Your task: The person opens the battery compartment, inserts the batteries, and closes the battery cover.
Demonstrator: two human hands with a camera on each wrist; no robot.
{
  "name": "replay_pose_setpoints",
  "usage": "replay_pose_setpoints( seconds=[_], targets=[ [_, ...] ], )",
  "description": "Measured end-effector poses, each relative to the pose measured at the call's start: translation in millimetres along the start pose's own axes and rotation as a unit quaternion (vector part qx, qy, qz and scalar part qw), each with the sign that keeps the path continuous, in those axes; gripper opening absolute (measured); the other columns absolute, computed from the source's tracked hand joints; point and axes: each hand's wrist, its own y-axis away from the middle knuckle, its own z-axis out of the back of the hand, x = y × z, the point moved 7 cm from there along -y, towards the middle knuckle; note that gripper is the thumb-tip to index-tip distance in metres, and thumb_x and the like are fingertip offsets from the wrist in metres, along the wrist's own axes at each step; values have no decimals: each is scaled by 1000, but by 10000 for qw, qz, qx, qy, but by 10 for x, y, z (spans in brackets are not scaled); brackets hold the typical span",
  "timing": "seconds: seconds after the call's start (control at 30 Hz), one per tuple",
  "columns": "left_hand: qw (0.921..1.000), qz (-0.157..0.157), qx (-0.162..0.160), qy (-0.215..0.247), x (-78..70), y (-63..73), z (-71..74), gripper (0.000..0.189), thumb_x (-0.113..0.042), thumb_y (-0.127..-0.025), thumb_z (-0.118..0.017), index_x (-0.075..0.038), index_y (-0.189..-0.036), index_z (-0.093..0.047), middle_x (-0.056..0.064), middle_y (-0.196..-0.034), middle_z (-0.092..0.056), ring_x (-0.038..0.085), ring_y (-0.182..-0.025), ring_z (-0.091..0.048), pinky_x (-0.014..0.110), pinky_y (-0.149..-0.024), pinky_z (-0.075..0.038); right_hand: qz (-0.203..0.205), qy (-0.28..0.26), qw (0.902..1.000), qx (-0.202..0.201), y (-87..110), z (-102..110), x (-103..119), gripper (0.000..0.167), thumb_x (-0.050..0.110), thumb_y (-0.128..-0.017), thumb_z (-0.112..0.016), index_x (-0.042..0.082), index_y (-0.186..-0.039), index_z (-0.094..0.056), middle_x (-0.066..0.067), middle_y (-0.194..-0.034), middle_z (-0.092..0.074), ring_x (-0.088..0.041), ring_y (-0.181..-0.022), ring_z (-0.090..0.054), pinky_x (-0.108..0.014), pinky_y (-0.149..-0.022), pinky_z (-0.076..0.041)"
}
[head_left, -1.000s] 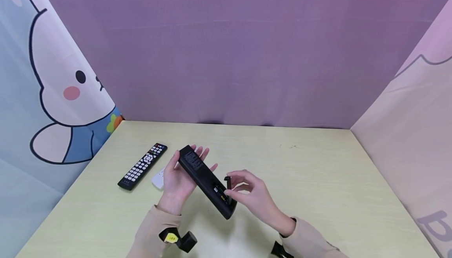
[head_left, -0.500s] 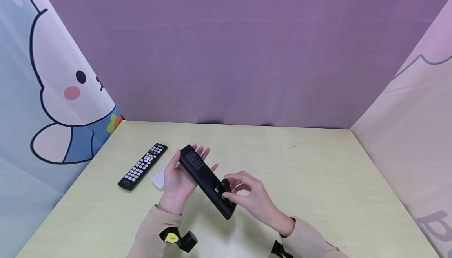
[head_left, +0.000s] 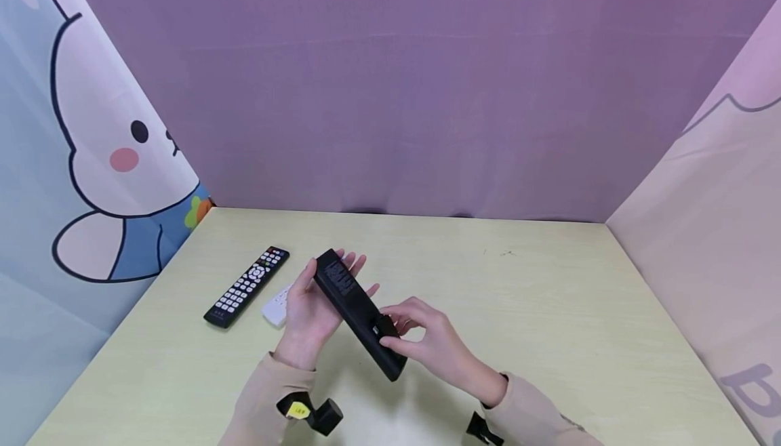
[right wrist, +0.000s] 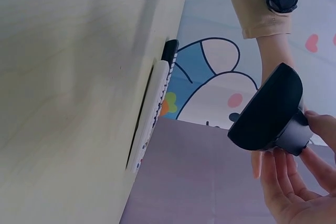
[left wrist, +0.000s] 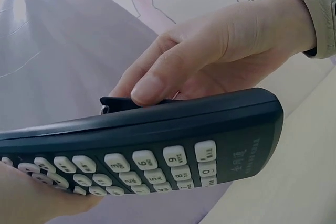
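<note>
A black remote control lies back side up across my left hand, thumb along one edge and fingers beneath. In the left wrist view its white-buttoned face points downward. My right hand pinches a small black battery cover between thumb and fingers. One end of the cover sits over the battery compartment; in the left wrist view its edge stands slightly raised from the remote's back. The right wrist view shows the cover tilted out from the remote's end. Most of the compartment is hidden.
Another black remote with white buttons lies on the left of the pale table. Beside it, a white remote is partly hidden behind my left hand. A purple cloth hangs along the table's back edge.
My right hand has brought the battery cover from upright down over the compartment and slightly left, covering the part that showed before. My left hand has barely moved with the remote.
</note>
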Motion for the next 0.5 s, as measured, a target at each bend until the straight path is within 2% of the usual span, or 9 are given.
replay_pose_setpoints(
  seconds=[0.13,0.27,0.5],
  targets=[
    [10000,17,85,-32,6,6,-16,36,-35,-95,-31,-6,-114,-42,9,-112,-46,24,-124,-33,60,-103,-8,80,189,9998,69,2,-19,-22,31,-4,-69,-70,-6,-98,-61,-14,-83,-59,-26,-67,-57,-32,-64,-53],
    [9999,9,128,-89,8,9,-26,36,-35,-95,-30,-6,-114,-41,9,-113,-46,24,-123,-34,60,-103,-8,167,290,9994,126,23,-61,-159,32,1,-70,-71,-4,-100,-62,-12,-85,-59,-24,-70,-57,-30,-64,-53],
    [9996,21,290,5,0,15,-65,38,-35,-95,-30,-5,-113,-44,10,-112,-47,25,-123,-34,61,-103,-6,209,382,9981,437,73,-132,-314,34,13,-79,-65,5,-111,-57,-7,-101,-55,-16,-81,-55,-24,-69,-52]
  ],
)
